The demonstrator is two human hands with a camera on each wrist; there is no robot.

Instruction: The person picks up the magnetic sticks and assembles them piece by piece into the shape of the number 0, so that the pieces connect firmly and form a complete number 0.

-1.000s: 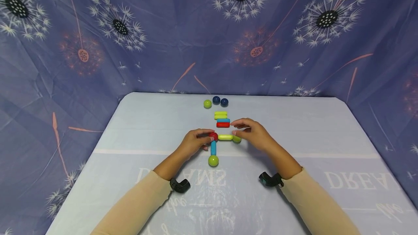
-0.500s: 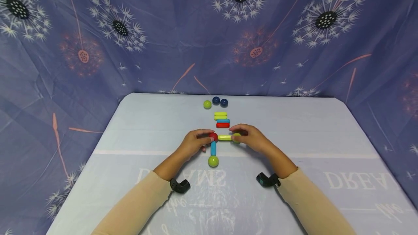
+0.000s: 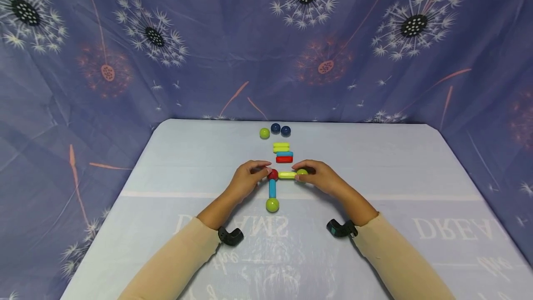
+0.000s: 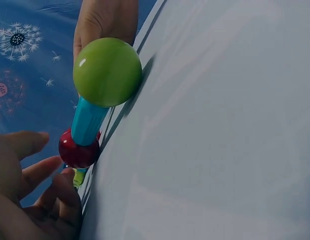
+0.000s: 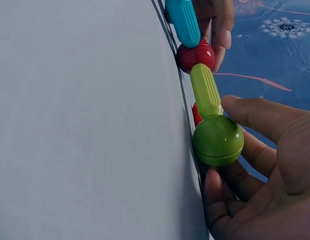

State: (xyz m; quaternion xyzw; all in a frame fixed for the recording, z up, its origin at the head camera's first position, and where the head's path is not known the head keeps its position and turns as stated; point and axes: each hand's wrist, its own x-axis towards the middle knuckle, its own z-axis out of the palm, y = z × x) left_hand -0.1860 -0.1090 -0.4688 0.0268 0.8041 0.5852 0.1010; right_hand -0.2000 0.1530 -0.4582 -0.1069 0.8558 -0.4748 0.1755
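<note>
An L-shaped piece of ball-and-rod building toy lies on the table. A red ball [image 3: 273, 174] forms its corner. From it a blue rod [image 3: 272, 189] runs toward the person to a green ball [image 3: 272, 205], and a yellow rod [image 3: 286, 175] runs right to a second green ball [image 5: 218, 141]. My left hand [image 3: 244, 182] is beside the red ball, fingers loosely spread, fingertips right at its left side in the left wrist view. My right hand [image 3: 322, 176] holds the right green ball, thumb on the near side and fingers curled around it, partly hiding it in the head view.
Behind the piece lie a red rod [image 3: 284, 159], a blue rod [image 3: 285, 154] and two yellow rods [image 3: 281, 147]. Farther back sit a green ball [image 3: 264, 133] and two dark blue balls [image 3: 275, 128]. A patterned cloth [image 3: 233, 50] hangs behind the table [image 3: 374, 161].
My right hand has moved slightly left and taken hold of the right green ball. My left hand has loosened from the red ball, its fingers lifting and spreading. The L-shaped piece stays nearly in place.
</note>
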